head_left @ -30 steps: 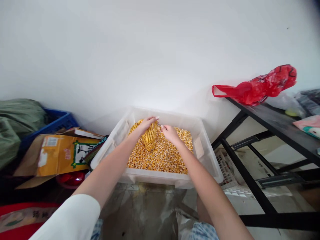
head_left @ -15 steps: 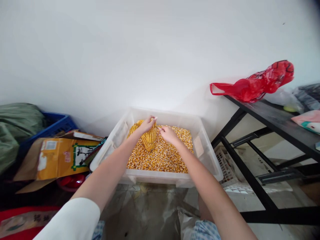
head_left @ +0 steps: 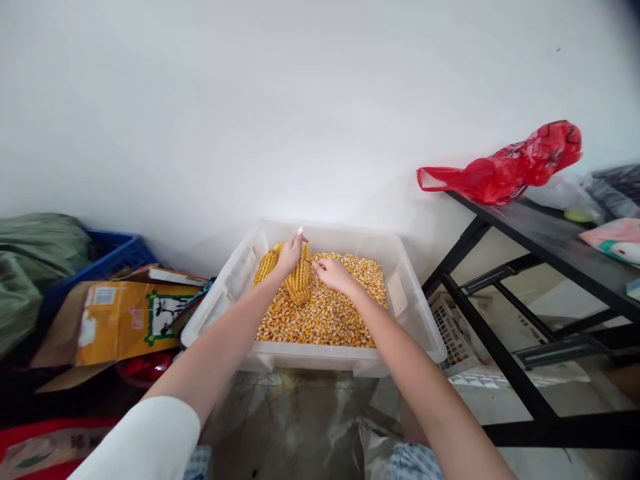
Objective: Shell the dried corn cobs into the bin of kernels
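Note:
My left hand [head_left: 290, 256] is closed around the upper part of a yellow corn cob [head_left: 299, 287], which tilts with its lower end on the loose kernels. More whole cobs [head_left: 266, 264] lie just left of it, partly hidden by that hand. Close to the cob's right side is my right hand [head_left: 334, 274], its fingers pinched together on something thin, too small to name. Both hands are over a translucent white plastic bin [head_left: 310, 351] holding a deep layer of loose corn kernels [head_left: 320, 323].
At right, a black-framed table [head_left: 545, 233] carries a red plastic bag [head_left: 515, 170]; a white plastic basket [head_left: 450, 333] stands beneath it. A yellow cardboard box [head_left: 120, 320], a blue crate [head_left: 120, 253] and a green sack [head_left: 40, 267] crowd the left. A white wall [head_left: 310, 107] rises behind the bin.
My left hand has shifted slightly left and down along the cob, its thumb now pointing up. My right hand has moved a little left and down, nearer the cob.

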`<state>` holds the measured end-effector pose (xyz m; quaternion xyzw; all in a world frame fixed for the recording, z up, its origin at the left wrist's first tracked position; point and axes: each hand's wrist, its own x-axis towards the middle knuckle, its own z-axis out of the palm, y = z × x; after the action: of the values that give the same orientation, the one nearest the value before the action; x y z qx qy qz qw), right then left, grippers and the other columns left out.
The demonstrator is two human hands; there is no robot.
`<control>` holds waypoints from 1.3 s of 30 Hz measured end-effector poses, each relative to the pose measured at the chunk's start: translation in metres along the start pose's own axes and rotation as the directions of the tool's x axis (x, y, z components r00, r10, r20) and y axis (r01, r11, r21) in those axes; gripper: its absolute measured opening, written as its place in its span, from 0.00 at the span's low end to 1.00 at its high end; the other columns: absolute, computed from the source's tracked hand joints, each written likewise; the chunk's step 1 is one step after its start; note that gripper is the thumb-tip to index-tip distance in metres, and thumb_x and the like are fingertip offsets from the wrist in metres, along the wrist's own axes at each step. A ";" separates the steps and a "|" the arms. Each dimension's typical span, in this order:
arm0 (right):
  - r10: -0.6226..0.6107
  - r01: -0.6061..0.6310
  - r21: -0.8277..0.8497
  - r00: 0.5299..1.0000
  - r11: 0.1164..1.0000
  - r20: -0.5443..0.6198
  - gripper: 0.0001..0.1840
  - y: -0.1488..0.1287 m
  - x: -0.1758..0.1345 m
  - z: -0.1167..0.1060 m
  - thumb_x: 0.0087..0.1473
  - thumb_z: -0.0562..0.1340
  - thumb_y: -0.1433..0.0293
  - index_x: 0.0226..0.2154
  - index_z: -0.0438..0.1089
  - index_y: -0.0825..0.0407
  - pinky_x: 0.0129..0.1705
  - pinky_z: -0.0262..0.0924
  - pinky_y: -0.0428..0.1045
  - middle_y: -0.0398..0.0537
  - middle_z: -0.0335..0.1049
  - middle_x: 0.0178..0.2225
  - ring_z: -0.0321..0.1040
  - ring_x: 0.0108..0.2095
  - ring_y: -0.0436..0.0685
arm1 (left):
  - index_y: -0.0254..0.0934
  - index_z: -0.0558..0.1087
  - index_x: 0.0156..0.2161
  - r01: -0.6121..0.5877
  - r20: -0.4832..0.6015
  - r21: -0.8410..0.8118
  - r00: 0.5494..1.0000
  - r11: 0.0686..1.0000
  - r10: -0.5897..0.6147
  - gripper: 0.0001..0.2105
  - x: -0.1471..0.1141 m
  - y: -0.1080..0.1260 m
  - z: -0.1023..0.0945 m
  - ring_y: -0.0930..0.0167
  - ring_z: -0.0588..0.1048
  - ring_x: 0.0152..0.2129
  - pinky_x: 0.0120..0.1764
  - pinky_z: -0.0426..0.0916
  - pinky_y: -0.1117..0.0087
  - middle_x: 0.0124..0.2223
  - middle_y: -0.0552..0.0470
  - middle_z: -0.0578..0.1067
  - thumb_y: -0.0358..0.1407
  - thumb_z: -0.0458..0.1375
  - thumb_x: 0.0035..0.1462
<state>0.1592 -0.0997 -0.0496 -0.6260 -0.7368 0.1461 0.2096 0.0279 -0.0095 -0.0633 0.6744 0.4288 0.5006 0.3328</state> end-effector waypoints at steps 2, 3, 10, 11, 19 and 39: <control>-0.024 0.024 0.024 1.000 0.999 0.019 0.18 -0.001 0.000 -0.001 0.57 0.48 0.64 0.28 0.69 0.54 0.29 0.48 0.44 0.47 0.70 0.27 0.62 0.27 0.50 | 0.37 0.70 0.29 0.055 0.017 -0.040 0.998 0.998 -0.054 0.24 0.001 0.002 -0.001 0.67 0.69 0.33 0.40 0.60 0.70 0.29 0.50 0.71 0.54 0.41 0.54; -0.035 0.034 0.031 0.999 0.999 0.028 0.18 -0.001 -0.001 -0.002 0.57 0.48 0.65 0.27 0.69 0.54 0.29 0.48 0.43 0.47 0.70 0.27 0.62 0.27 0.50 | 0.37 0.70 0.28 0.074 0.030 -0.055 0.997 0.996 -0.073 0.24 0.001 0.002 -0.001 0.67 0.69 0.33 0.39 0.60 0.70 0.29 0.50 0.72 0.54 0.42 0.53; -0.009 0.009 0.008 1.000 1.000 -0.019 0.18 -0.008 -0.003 -0.001 0.57 0.48 0.65 0.27 0.69 0.53 0.29 0.48 0.44 0.48 0.71 0.28 0.64 0.28 0.51 | 0.36 0.70 0.24 0.043 0.086 -0.043 0.996 0.998 -0.040 0.21 -0.004 0.004 0.002 0.70 0.67 0.24 0.31 0.60 0.72 0.22 0.54 0.69 0.54 0.50 0.49; -0.005 0.005 0.000 0.999 1.000 -0.038 0.18 -0.009 -0.003 -0.001 0.57 0.47 0.65 0.27 0.69 0.53 0.29 0.48 0.44 0.49 0.71 0.28 0.64 0.28 0.52 | 0.36 0.69 0.24 0.029 0.067 -0.046 0.997 0.999 -0.026 0.21 -0.004 0.005 0.002 0.71 0.67 0.24 0.31 0.60 0.72 0.22 0.54 0.68 0.53 0.50 0.49; -0.049 0.048 -0.062 0.999 0.997 -0.013 0.18 -0.010 -0.004 -0.003 0.57 0.48 0.64 0.25 0.69 0.53 0.27 0.45 0.45 0.49 0.71 0.26 0.62 0.26 0.51 | 0.35 0.68 0.24 0.016 0.013 -0.122 1.000 0.992 -0.015 0.20 0.000 0.016 0.000 0.72 0.67 0.23 0.30 0.60 0.73 0.21 0.54 0.68 0.52 0.50 0.50; -0.087 0.087 -0.181 0.996 0.980 0.010 0.18 -0.012 -0.006 -0.007 0.57 0.48 0.65 0.28 0.71 0.53 0.29 0.47 0.46 0.50 0.72 0.28 0.64 0.28 0.53 | 0.34 0.66 0.24 0.184 0.182 -0.331 0.975 0.925 -0.129 0.16 0.004 0.010 -0.001 0.73 0.68 0.18 0.26 0.62 0.71 0.19 0.53 0.69 0.48 0.54 0.47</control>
<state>0.1532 -0.1075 -0.0388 -0.6095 -0.7739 0.0697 0.1571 0.0301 -0.0105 -0.0525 0.6059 0.3593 0.4854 0.5179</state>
